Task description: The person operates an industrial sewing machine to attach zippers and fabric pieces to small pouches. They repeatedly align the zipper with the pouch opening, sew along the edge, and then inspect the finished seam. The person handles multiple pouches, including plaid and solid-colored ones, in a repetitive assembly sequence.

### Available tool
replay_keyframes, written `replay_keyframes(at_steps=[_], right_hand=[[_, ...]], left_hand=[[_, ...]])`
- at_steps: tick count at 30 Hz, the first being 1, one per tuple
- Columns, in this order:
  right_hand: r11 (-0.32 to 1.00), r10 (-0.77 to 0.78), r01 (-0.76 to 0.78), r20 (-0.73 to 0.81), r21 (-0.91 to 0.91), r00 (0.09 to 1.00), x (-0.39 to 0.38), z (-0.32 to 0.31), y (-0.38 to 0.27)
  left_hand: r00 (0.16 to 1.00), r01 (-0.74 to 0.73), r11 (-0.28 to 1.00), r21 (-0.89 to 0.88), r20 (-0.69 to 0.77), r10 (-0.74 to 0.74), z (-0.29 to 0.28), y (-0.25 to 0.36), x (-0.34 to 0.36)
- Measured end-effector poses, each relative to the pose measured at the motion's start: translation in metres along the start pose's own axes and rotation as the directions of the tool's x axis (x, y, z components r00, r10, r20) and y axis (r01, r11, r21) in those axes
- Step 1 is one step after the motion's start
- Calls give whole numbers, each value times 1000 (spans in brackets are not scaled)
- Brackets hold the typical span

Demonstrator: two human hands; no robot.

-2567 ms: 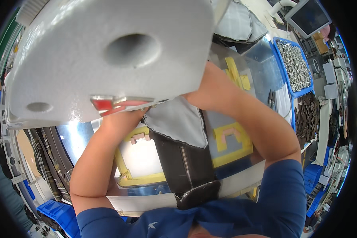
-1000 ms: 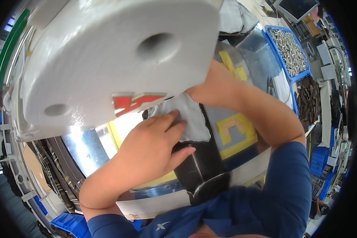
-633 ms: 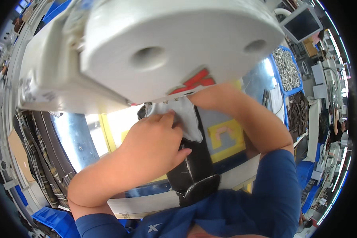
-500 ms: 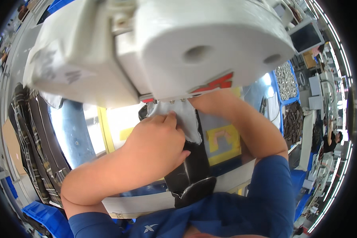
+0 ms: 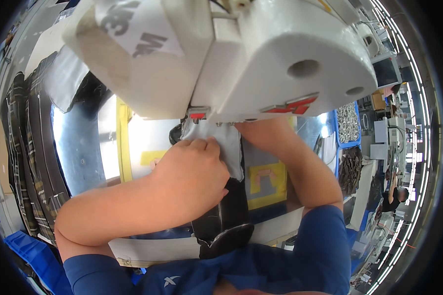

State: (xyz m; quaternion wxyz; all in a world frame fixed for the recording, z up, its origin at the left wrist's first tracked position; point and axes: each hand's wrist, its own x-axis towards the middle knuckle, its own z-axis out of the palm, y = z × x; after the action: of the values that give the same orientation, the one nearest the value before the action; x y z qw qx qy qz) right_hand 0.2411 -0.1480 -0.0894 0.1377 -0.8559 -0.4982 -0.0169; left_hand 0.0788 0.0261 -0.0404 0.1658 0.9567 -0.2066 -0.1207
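Pressing gray lining [image 5: 229, 152] on black zippered cloth [image 5: 234, 201] with loosely bent left hand [image 5: 192, 172], on near side of white machine [image 5: 261, 81]. Resting right hand [image 5: 263, 132] by machine's lower edge; can't tell grip, hidden there. Might bunch or skew if pressed unevenly; might pinch either hand if slipped too far under machine.

We see a brightly lit scene, with long white strip lights [image 5: 414, 81] bowed by the fisheye along the right rim. Glare whitens the metal tabletop [image 5: 68, 132] at left, while the white machine's [image 5: 266, 64] underside falls greyer. To us the left hand [image 5: 194, 169] looks fairly clear; the squeezed edges soften into black corners.
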Motion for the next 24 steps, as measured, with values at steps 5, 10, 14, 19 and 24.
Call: replay_keyframes(at_steps=[5, 10, 14, 19, 24], right_hand=[[996, 84, -86, 77, 22, 994, 3, 5, 0], [976, 176, -187, 106, 108, 979, -4, -2, -7], [987, 105, -118, 111, 112, 988, -1, 7, 6], [995, 99, -98, 105, -13, 990, -11, 24, 14], [966, 209, -234, 197, 114, 958, -3, -2, 4]], left_hand=[[1000, 2, 1000, 17, 29, -3, -2, 2, -1], [1000, -14, 1000, 20, 21, 14, 0, 0, -2], [997, 2, 1000, 13, 75, -3, -3, 1, 0], [998, 12, 1000, 23, 69, -14, -5, 4, -4], [1000, -20, 1000, 18, 5, 20, 1, 2, -2]])
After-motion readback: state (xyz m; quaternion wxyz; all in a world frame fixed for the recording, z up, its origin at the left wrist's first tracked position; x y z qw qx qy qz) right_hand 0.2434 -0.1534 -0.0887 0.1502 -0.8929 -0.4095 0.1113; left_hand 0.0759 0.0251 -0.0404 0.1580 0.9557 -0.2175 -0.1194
